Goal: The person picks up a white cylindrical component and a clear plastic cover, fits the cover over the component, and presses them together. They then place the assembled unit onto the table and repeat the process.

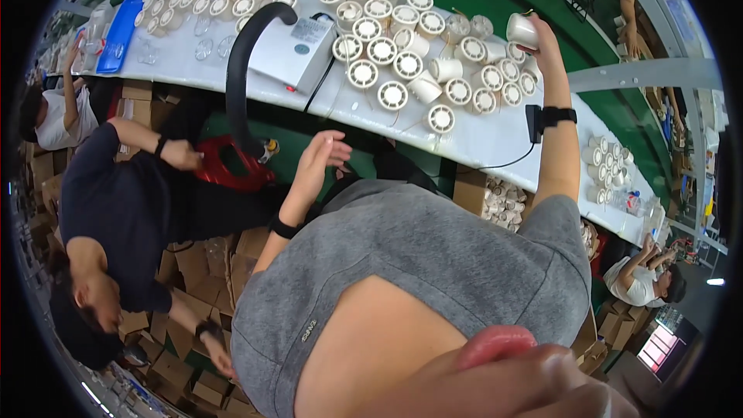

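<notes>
At the far right of the table, my right hand (546,40) is closed around a white plastic cylinder (522,32), held above the table at the end of my raised arm. Near that hand stand many similar white cylinders with slotted round faces (381,50), some upright and a few lying on their sides, such as one at the front (424,87). Thin wires stick out of some of them. My left hand (318,156) hangs in front of my body, short of the table's near edge, fingers stretched out and nothing visible in them.
A white box with a red light (288,54) sits on the white table (325,112), a black curved tube (238,85) arching before it. Further left are more cylinders and a blue tray (124,35). A co-worker (124,178) sits close on my left. Below the table, a carton holds white parts (505,203).
</notes>
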Motion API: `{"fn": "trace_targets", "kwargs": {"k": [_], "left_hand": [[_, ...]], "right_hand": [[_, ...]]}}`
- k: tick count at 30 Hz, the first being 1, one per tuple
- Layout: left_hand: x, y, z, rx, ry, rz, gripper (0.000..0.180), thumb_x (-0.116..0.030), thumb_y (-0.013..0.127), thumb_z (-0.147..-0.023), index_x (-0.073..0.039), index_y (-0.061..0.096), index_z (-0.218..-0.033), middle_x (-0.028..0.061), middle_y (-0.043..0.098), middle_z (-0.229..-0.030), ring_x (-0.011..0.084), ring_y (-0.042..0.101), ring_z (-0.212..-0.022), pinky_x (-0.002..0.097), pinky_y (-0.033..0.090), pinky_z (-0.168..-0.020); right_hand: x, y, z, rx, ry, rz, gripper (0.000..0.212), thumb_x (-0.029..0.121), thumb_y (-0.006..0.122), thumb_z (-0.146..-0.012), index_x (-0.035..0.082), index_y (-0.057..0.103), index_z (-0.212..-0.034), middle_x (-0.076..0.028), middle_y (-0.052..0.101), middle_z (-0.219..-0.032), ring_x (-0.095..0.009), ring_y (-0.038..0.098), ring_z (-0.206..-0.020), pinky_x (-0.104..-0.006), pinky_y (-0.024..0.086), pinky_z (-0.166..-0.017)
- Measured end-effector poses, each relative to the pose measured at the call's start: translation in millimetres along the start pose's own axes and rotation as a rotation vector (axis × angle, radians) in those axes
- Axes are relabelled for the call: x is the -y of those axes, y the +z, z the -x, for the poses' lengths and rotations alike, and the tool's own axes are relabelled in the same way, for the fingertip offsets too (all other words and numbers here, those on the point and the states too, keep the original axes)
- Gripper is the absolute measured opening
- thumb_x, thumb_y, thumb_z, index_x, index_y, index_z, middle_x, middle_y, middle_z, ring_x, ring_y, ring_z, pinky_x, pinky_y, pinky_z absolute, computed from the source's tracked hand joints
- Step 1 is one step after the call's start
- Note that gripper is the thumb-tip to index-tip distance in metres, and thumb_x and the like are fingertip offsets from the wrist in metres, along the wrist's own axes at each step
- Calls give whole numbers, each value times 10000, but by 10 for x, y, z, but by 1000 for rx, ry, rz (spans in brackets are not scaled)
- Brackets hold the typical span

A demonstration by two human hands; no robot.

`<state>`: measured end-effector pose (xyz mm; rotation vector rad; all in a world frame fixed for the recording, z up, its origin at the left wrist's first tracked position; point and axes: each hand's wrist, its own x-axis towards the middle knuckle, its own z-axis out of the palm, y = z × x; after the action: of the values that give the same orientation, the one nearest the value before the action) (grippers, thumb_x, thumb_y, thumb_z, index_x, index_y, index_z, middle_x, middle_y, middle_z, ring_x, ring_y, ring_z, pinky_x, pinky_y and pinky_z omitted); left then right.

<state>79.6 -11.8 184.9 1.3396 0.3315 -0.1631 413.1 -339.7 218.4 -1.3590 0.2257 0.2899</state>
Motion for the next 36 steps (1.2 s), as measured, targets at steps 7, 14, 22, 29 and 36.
{"fn": "trace_targets", "kwargs": {"k": [7,14,22,29,36], "left_hand": [[11,378,-202,-155,-92,-351,256,-203,409,-852,-12,458,-1016,81,547,-814,131,518,-732,238,406,-656],[15,626,-507,-154,-169,-488,236,-173,420,-849,8,470,-993,86,557,-806,124,533,-772,233,404,-693],[-6,665,-820,-244,23,-486,218,-197,487,-807,-18,521,-928,108,562,-725,169,541,-637,251,412,-582],[88,567,-692,-324,38,-532,221,-210,487,-804,-18,527,-905,107,556,-704,186,539,-610,266,413,-565],[198,518,-596,-377,-36,-496,222,-206,474,-812,-10,523,-905,104,550,-705,184,540,-635,266,409,-574]], "right_hand": [[-296,131,-1462,-148,-464,1586,513,400,592,-677,66,484,-1050,-168,531,-955,-317,515,-898,-389,431,-770],[-307,155,-1614,215,-799,1563,439,348,552,-715,87,483,-1062,-180,461,-1080,-331,464,-969,-380,400,-800],[-478,449,-634,709,-1054,1569,515,388,533,-721,90,428,-1128,-173,500,-1006,-308,462,-960,-364,394,-769],[-606,489,-845,630,-757,1614,540,444,528,-706,64,434,-1078,-168,538,-864,-313,530,-797,-386,433,-643],[-695,473,-837,470,-881,1577,581,503,514,-697,52,423,-1051,-178,565,-753,-322,560,-674,-395,451,-557]]}}
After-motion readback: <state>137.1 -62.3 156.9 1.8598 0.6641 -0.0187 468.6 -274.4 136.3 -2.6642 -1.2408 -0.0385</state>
